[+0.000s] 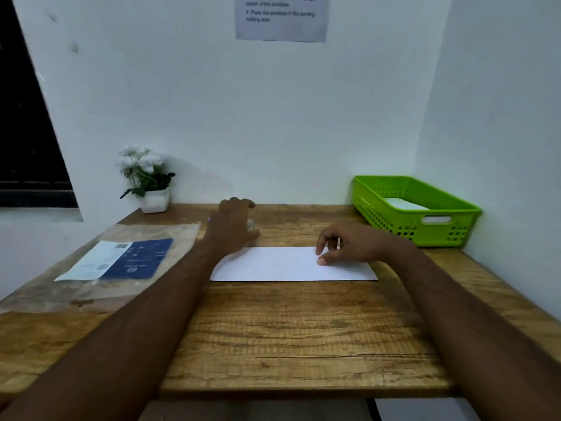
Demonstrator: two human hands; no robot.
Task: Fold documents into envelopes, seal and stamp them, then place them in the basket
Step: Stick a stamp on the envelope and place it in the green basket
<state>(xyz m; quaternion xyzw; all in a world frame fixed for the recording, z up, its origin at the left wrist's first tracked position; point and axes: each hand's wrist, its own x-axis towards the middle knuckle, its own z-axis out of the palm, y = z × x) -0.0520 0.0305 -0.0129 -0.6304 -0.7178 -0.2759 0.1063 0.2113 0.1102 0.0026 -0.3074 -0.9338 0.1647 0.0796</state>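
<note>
Centre frame lies one white sheet (291, 265), long and flat, on the wooden table (288, 329). At right stands one green basket (391, 221) with something white inside. At left is one clear packet (91, 284) holding a blue-and-white card, and behind it one potted plant (148, 180) with white flowers. One printed notice (282, 18) hangs at the top on the white wall, and a dark window fills the upper left. The left hand (235, 226) reaches just past the sheet, fingers bent over something small and blurred; whether it grips cannot be told. The right hand (343, 243), fingers loosely bent and grasping nothing, presses thumb and fingertip on the sheet.
</note>
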